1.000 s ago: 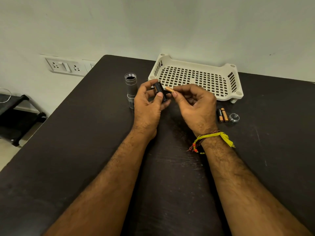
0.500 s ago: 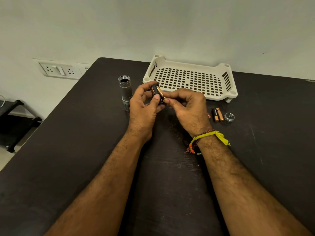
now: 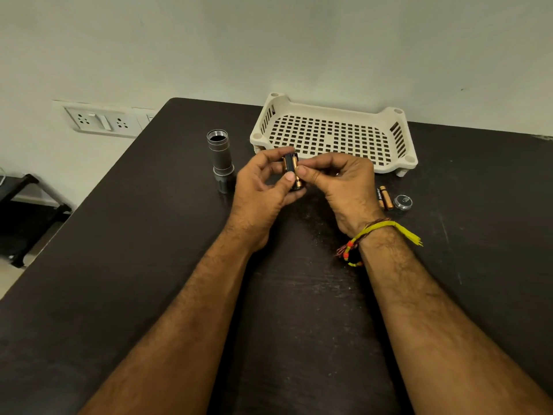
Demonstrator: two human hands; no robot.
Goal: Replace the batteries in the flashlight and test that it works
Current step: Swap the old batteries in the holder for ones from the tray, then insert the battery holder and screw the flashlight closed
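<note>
Flashlight body (image 3: 220, 157) stands opened on the desk (image 3: 149, 235), cap (image 3: 402, 202) off. Battery holder (image 3: 291, 172) is gripped by the left hand (image 3: 263, 187); a battery is pinched into it by the right hand (image 3: 338, 181). Two batteries (image 3: 385, 198) lie unloaded; reassembly and testing judged outstanding.

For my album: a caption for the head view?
Both hands fit a battery into the black holder; flashlight body stands aside.

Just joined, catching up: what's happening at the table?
A person is reloading a flashlight's battery holder. The left hand grips the black holder above the dark table, while the right hand pinches a battery into one of its slots. The flashlight body stands open-ended to the left, with no cap on it. Two more batteries and the end cap lie on the table at right, near the white basket. Reassembly and testing are not yet done.
</note>
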